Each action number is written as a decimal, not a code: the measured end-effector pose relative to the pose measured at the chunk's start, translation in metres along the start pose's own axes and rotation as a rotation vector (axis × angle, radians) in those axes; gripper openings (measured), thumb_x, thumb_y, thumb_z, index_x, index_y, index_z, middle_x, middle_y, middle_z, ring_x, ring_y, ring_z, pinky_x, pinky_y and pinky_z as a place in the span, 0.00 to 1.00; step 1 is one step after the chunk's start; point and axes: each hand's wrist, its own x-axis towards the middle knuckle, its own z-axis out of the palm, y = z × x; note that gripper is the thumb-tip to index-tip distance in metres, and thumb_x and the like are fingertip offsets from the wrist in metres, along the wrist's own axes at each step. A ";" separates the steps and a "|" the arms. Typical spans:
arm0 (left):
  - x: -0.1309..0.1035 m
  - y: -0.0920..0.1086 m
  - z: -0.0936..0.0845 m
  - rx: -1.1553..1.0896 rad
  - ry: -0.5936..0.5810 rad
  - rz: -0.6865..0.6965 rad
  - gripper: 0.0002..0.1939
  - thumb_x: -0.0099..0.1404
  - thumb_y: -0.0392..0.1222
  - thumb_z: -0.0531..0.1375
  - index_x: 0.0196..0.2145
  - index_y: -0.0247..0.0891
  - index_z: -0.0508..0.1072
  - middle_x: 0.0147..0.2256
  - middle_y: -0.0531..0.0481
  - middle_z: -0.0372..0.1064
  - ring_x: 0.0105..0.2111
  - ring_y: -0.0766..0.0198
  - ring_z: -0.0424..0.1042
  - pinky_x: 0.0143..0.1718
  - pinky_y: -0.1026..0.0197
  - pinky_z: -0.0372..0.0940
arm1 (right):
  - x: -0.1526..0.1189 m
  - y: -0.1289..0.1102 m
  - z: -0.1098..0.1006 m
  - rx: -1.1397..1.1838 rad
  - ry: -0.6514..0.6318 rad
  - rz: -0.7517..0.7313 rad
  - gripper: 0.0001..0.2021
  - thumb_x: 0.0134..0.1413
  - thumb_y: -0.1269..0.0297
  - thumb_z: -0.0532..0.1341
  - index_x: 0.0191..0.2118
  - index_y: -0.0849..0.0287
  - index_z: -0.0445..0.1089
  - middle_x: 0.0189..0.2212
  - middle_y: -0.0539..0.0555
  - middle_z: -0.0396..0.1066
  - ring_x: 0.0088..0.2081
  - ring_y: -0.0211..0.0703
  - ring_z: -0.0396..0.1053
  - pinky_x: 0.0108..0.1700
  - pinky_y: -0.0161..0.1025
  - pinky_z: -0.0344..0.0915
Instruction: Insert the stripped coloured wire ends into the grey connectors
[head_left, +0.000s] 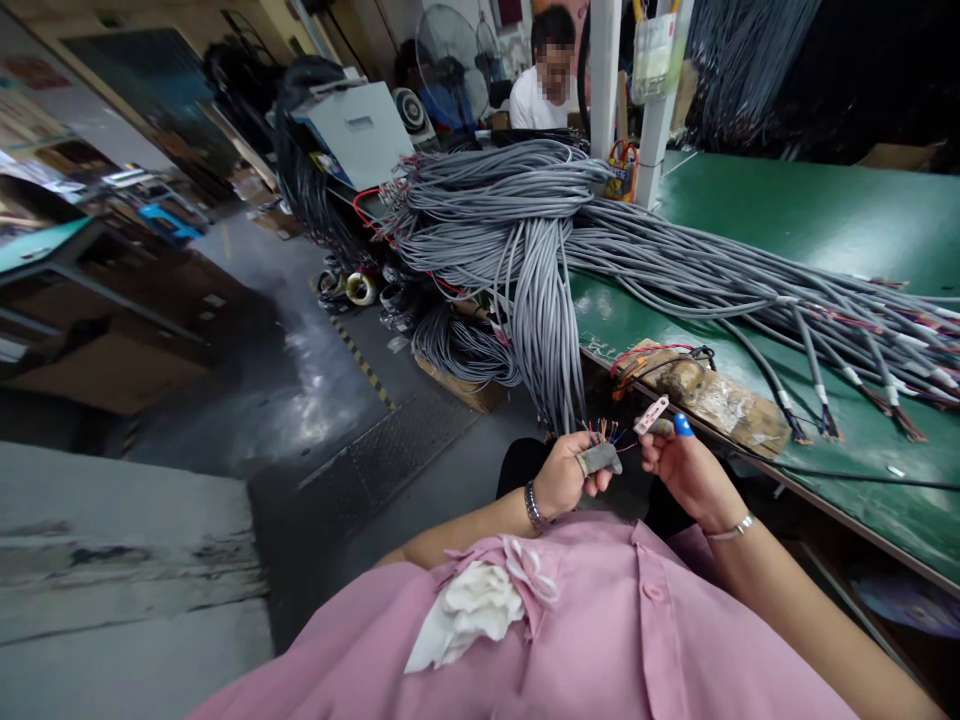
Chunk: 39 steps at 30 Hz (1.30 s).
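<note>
My left hand (pixel 568 474), with grey covering on a finger, is closed around the end of a grey cable; thin coloured wires (pixel 604 434) fan out above its fingers. My right hand (pixel 686 470) is just to the right, fingers pinched, with a blue cover on the thumb. At its fingertips is a small pale pink connector strip (pixel 652 414) with a row of dark marks. A thin wire spans the gap between the hands. Grey cables (pixel 551 320) hang over the table edge just beyond my left hand.
A green table (pixel 795 220) holds a large pile of grey cables (pixel 495 200). Near its front edge lies a taped wooden block (pixel 720 400) with red and black leads. A person in white (pixel 536 100) sits behind, near a fan (pixel 450 60). Coiled cables lie on the floor.
</note>
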 end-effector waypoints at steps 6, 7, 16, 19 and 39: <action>0.010 0.011 0.007 -0.042 -0.163 -0.087 0.18 0.56 0.53 0.62 0.24 0.32 0.70 0.14 0.53 0.64 0.10 0.75 0.54 0.12 0.68 0.43 | 0.011 -0.013 0.011 -0.119 -0.049 -0.081 0.16 0.53 0.48 0.61 0.32 0.58 0.72 0.25 0.50 0.67 0.22 0.34 0.56 0.24 0.33 0.56; 0.011 0.010 0.008 -0.052 -0.169 -0.094 0.18 0.56 0.53 0.62 0.24 0.32 0.70 0.14 0.53 0.64 0.10 0.75 0.54 0.11 0.68 0.43 | 0.011 -0.011 0.012 -0.171 0.010 -0.145 0.16 0.53 0.49 0.61 0.30 0.58 0.72 0.21 0.49 0.65 0.21 0.33 0.55 0.23 0.33 0.54; 0.021 0.008 0.013 -0.076 -0.194 -0.133 0.19 0.52 0.53 0.64 0.26 0.30 0.71 0.15 0.53 0.64 0.10 0.74 0.56 0.10 0.69 0.45 | 0.019 0.004 0.015 -0.019 0.042 -0.190 0.23 0.52 0.41 0.57 0.29 0.58 0.72 0.21 0.50 0.64 0.22 0.35 0.58 0.24 0.34 0.59; 0.023 0.008 0.014 -0.108 -0.171 -0.149 0.19 0.51 0.51 0.65 0.30 0.30 0.71 0.16 0.53 0.65 0.11 0.74 0.57 0.10 0.69 0.45 | 0.021 0.002 0.018 0.134 0.033 -0.146 0.20 0.48 0.43 0.62 0.29 0.59 0.72 0.22 0.49 0.65 0.23 0.35 0.59 0.24 0.33 0.60; 0.023 -0.001 0.013 -0.053 -0.141 -0.162 0.17 0.53 0.51 0.63 0.23 0.31 0.70 0.12 0.54 0.61 0.09 0.74 0.53 0.12 0.68 0.43 | 0.023 0.005 0.016 0.232 0.089 -0.120 0.17 0.47 0.48 0.65 0.30 0.59 0.73 0.22 0.49 0.67 0.24 0.34 0.60 0.24 0.32 0.61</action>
